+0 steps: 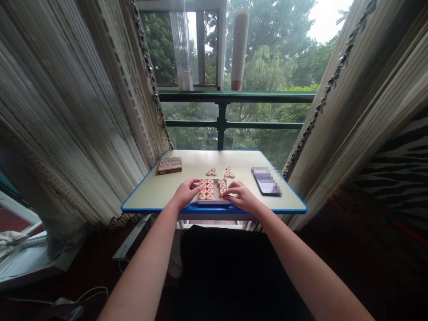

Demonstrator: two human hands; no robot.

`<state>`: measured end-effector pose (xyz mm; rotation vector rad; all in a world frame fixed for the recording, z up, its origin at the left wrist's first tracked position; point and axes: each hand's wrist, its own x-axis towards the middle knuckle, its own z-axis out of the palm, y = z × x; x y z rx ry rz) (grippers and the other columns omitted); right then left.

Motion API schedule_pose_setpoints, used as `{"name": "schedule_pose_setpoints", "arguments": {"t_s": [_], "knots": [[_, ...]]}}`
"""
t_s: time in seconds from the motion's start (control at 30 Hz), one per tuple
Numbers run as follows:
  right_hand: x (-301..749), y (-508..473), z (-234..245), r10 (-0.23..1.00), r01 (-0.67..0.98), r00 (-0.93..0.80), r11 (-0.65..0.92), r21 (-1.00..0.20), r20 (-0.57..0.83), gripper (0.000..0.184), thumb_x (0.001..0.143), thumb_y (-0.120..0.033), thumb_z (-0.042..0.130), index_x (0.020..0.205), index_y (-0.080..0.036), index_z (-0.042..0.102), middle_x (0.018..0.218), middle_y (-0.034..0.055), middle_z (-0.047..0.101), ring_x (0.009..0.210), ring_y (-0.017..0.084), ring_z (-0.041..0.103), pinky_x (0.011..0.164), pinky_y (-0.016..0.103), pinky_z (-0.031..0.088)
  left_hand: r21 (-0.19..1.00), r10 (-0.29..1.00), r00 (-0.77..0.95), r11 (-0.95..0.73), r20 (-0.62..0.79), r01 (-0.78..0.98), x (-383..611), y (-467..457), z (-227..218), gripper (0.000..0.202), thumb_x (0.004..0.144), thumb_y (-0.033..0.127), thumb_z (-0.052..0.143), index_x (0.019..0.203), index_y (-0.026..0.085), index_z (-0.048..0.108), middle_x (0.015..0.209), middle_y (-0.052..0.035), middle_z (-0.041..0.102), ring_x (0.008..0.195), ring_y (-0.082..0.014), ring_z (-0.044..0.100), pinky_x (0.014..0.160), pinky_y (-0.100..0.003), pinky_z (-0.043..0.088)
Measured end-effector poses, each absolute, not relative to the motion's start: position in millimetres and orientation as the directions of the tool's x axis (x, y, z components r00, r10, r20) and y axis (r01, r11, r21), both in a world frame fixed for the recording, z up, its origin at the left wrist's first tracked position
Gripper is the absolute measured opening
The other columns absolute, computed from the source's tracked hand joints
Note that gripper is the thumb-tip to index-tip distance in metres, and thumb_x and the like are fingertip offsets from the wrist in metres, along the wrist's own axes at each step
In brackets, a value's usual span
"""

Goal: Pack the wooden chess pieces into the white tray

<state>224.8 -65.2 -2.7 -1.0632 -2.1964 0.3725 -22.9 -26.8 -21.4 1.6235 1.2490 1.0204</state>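
Note:
A shallow open box (216,200) lies near the table's front edge. Round wooden Chinese chess pieces (210,191) with red characters stand in two columns at its left, and more pieces (221,182) line its right side. My left hand (186,193) grips the box's left rim, its thumb over the edge by the pieces. With thumb and fingertips together, my right hand (242,195) pinches a chess piece (222,191) inside the box's right side; the fingers partly hide it. Beyond the box, loose pieces sit in two small clusters, one left (211,172) and one right (229,173).
The pale table (187,161) has a blue rim. A brown patterned flat box (170,165) lies at its back left, and a dark phone (266,182) lies at the right. Curtains hang on both sides; a green railing (237,96) crosses the window behind.

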Motion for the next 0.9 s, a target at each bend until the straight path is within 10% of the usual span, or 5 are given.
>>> {"name": "schedule_pose_setpoints", "arguments": {"t_s": [0.47, 0.9], "knots": [[227.6, -50.5, -1.8, 0.896, 0.524, -0.228, 0.443, -0.727, 0.381, 0.027, 0.082, -0.026, 0.051, 0.104, -0.02, 0.066, 0.107, 0.009, 0.058, 0.103, 0.02, 0.054, 0.085, 0.034, 0.046, 0.943, 0.977, 0.178, -0.166, 0.117, 0.29, -22.5, -24.3, -25.2, 0.045, 0.072, 0.029, 0.059, 0.114, 0.015, 0.057, 0.104, -0.0108, 0.067, 0.1, -0.0233, 0.061, 0.084, -0.035, 0.05], [222.7, -36.4, 11.2, 0.909, 0.699, -0.232, 0.404, -0.59, 0.346, 0.027, 0.086, -0.033, 0.049, 0.095, -0.018, 0.07, 0.103, 0.0105, 0.06, 0.093, 0.019, 0.059, 0.083, 0.032, 0.047, 0.945, 0.975, 0.161, -0.193, 0.154, 0.263, -23.8, -26.3, -27.7, 0.041, 0.071, 0.029, 0.06, 0.11, 0.014, 0.058, 0.108, -0.0114, 0.066, 0.105, -0.0242, 0.06, 0.093, -0.036, 0.046]]}}
